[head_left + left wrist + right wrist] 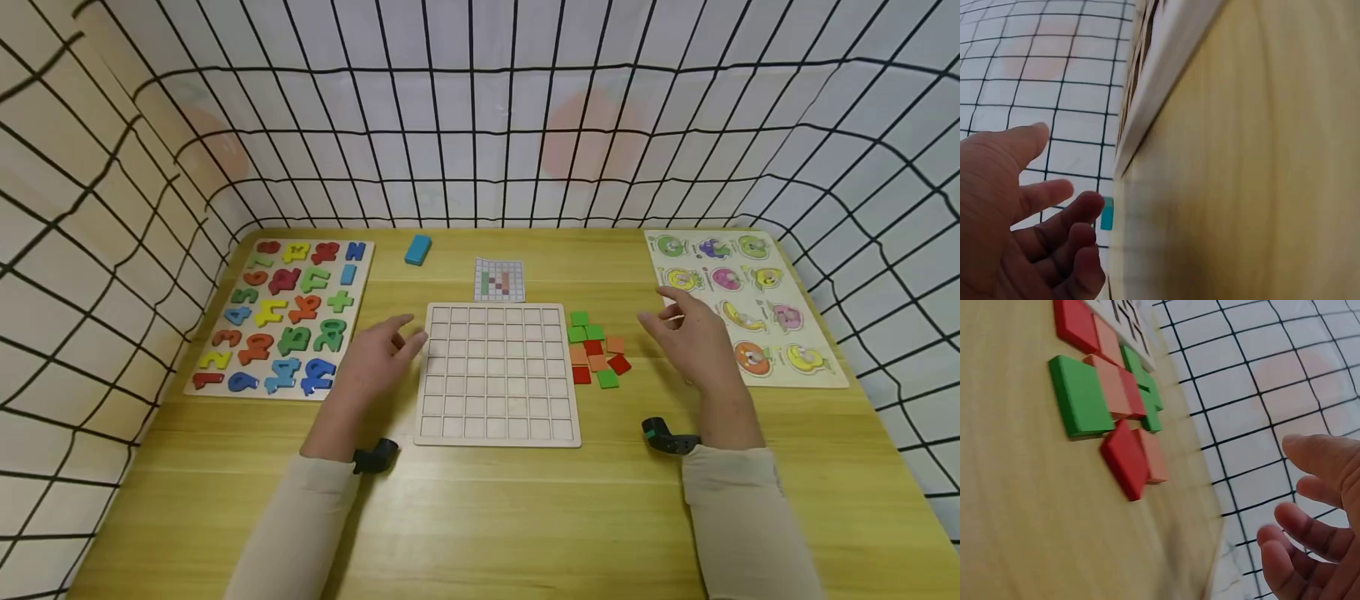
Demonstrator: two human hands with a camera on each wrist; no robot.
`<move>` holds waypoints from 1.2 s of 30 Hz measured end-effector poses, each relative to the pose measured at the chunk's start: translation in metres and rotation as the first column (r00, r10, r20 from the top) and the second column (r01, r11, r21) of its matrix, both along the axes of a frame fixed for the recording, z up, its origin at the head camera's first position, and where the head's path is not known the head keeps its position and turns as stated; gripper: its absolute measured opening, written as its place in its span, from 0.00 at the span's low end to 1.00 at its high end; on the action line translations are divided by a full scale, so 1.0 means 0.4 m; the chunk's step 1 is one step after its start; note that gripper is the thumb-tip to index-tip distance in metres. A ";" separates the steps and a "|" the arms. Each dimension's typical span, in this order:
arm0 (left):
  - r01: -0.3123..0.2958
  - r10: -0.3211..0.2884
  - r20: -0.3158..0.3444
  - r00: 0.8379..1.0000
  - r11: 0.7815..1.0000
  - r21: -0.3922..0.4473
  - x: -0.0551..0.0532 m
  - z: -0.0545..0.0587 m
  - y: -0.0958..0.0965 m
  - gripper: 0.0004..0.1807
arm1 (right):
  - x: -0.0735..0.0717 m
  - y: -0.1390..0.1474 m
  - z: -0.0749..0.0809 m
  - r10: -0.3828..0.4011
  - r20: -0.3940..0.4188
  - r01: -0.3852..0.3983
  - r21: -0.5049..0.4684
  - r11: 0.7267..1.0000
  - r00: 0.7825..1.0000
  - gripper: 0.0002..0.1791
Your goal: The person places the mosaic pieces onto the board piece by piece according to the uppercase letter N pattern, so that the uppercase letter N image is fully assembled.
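Observation:
A pale wooden grid board (497, 375) lies in the middle of the table, its square cells bare. Just off its left edge hovers my left hand (378, 357), fingers loosely bent around nothing. My right hand (693, 337) is held above the table, right of a loose group of square tiles, and it too holds nothing. The tiles are green (1082, 397), red (1125, 459) and orange (615, 344), lying flat beside the board's right edge. Behind the board is a small pattern card (499, 280) with a printed grid and a few coloured squares.
On the left lies a number puzzle board (281, 321); on the right, a fruit picture board (817, 350). A blue block (417, 249) sits near the table's back edge. Black wire mesh (491, 133) walls the back and sides of the wooden table (480, 525).

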State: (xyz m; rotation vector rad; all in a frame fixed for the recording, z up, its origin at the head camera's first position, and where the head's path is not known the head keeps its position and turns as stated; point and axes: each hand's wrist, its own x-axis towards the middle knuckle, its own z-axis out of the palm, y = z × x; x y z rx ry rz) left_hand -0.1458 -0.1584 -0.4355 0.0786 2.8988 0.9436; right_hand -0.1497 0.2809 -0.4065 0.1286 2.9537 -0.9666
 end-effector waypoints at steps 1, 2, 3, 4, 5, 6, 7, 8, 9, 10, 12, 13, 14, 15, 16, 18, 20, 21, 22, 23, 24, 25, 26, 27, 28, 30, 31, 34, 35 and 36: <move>0.007 -0.008 0.016 1.000 1.000 0.020 0.002 -0.004 0.001 0.31 | 0.001 0.001 -0.005 0.005 0.015 -0.005 -0.002 1.000 1.000 0.38; 0.016 -0.017 0.031 0.999 0.999 0.036 0.004 -0.008 0.003 0.31 | 0.001 0.003 -0.010 0.010 0.029 -0.010 -0.005 1.000 1.000 0.38; 0.025 -0.027 0.042 0.999 0.999 0.047 0.006 -0.012 0.004 0.31 | 0.002 0.004 -0.014 0.015 0.042 -0.014 -0.006 1.000 0.999 0.37; 0.037 -0.040 0.050 0.998 0.998 0.059 0.007 -0.015 0.004 0.30 | 0.002 0.005 -0.017 0.020 0.056 -0.020 -0.003 1.000 0.998 0.37; 0.049 -0.053 0.055 0.997 0.996 0.070 0.008 -0.018 0.005 0.30 | 0.002 0.006 -0.020 0.028 0.069 -0.028 0.004 1.000 0.997 0.36; 0.060 -0.064 0.056 0.996 0.995 0.077 0.008 -0.022 0.005 0.30 | 0.002 0.007 -0.024 0.036 0.085 -0.037 0.011 0.999 0.996 0.35; 0.068 -0.073 0.054 0.996 0.994 0.084 0.008 -0.023 0.006 0.29 | 0.001 0.008 -0.028 0.045 0.104 -0.046 0.011 0.999 0.994 0.34; 0.078 -0.082 0.045 0.996 0.993 0.088 0.008 -0.027 0.006 0.29 | 0.001 0.008 -0.033 0.052 0.122 -0.054 0.014 0.998 0.991 0.33; 0.087 -0.090 0.028 0.996 0.992 0.087 0.007 -0.031 0.006 0.28 | 0.000 0.009 -0.038 0.062 0.142 -0.065 0.013 0.998 0.988 0.32; 0.094 -0.095 0.007 0.995 0.992 0.083 0.006 -0.035 0.006 0.28 | -0.001 0.009 -0.044 0.071 0.163 -0.072 0.004 0.997 0.984 0.32; 0.102 -0.099 -0.040 0.994 0.992 0.076 0.005 -0.043 0.007 0.26 | -0.002 0.007 -0.053 0.092 0.206 -0.088 -0.028 0.996 0.974 0.31; 0.105 -0.100 -0.067 0.993 0.992 0.070 0.004 -0.047 0.007 0.26 | -0.003 0.006 -0.057 0.100 0.224 -0.092 -0.046 0.995 0.969 0.31; 0.102 -0.096 -0.092 0.991 0.993 0.066 0.003 -0.051 0.008 0.25 | -0.004 0.005 -0.060 0.106 0.238 -0.094 -0.062 0.994 0.965 0.30; 0.099 -0.091 -0.114 0.989 0.993 0.065 0.003 -0.056 0.008 0.24 | -0.004 0.004 -0.062 0.110 0.251 -0.093 -0.079 0.993 0.962 0.30; 0.095 -0.086 -0.129 0.988 0.993 0.068 0.004 -0.059 0.008 0.24 | -0.005 0.003 -0.064 0.112 0.261 -0.091 -0.088 0.992 0.959 0.30; 0.092 -0.080 -0.155 0.985 0.993 0.075 0.006 -0.067 0.007 0.23 | -0.006 0.004 -0.067 0.115 0.273 -0.092 -0.093 0.991 0.955 0.30; 0.088 -0.074 -0.168 0.983 0.993 0.077 0.007 -0.073 0.006 0.21 | -0.007 0.006 -0.071 0.115 0.278 -0.096 -0.081 0.992 0.954 0.29; 0.086 -0.073 -0.168 0.983 0.993 0.076 0.008 -0.075 0.004 0.21 | -0.007 0.006 -0.075 0.115 0.278 -0.099 -0.071 0.993 0.954 0.28; 0.084 -0.071 -0.170 0.983 0.994 0.075 0.010 -0.077 0.003 0.20 | -0.007 0.007 -0.077 0.115 0.277 -0.102 -0.060 0.993 0.954 0.27; 0.081 -0.067 -0.169 0.983 0.994 0.076 0.010 -0.078 0.003 0.20 | -0.007 0.008 -0.079 0.116 0.276 -0.105 -0.055 0.993 0.954 0.26; 0.077 -0.064 -0.165 0.984 0.994 0.075 0.011 -0.078 0.002 0.19 | -0.007 0.008 -0.081 0.117 0.275 -0.109 -0.045 0.993 0.954 0.26; 0.074 -0.062 -0.162 0.985 0.995 0.074 0.011 -0.080 0.002 0.19 | -0.007 0.008 -0.083 0.118 0.274 -0.112 -0.036 0.993 0.954 0.25; 0.072 -0.060 -0.158 0.986 0.995 0.072 0.011 -0.081 0.001 0.18 | -0.008 0.008 -0.086 0.118 0.273 -0.114 -0.030 0.993 0.955 0.25; 0.070 -0.058 -0.156 0.986 0.995 0.072 0.011 -0.083 0.001 0.18 | -0.008 0.009 -0.087 0.120 0.272 -0.118 -0.025 0.993 0.955 0.25; 0.070 -0.058 -0.157 0.986 0.995 0.071 0.010 -0.084 0.001 0.18 | -0.009 0.010 -0.088 0.122 0.273 -0.120 -0.024 0.992 0.954 0.25; 0.070 -0.059 -0.157 0.986 0.995 0.065 0.009 -0.085 0.002 0.18 | -0.009 0.012 -0.089 0.125 0.276 -0.123 -0.023 0.992 0.953 0.25; 0.070 -0.060 -0.158 0.986 0.995 0.064 0.008 -0.086 0.002 0.18 | -0.009 0.013 -0.091 0.125 0.277 -0.123 -0.025 0.992 0.953 0.25; 0.071 -0.061 -0.161 0.985 0.996 0.061 0.007 -0.087 0.004 0.18 | -0.009 0.015 -0.092 0.128 0.279 -0.123 -0.035 0.992 0.952 0.25; 0.072 -0.061 -0.162 0.985 0.996 0.061 0.007 -0.088 0.004 0.18 | -0.009 0.015 -0.093 0.131 0.280 -0.124 -0.040 0.991 0.951 0.25; 0.072 -0.061 -0.163 0.985 0.996 0.061 0.007 -0.088 0.004 0.18 | -0.009 0.015 -0.093 0.134 0.278 -0.127 -0.042 0.991 0.951 0.25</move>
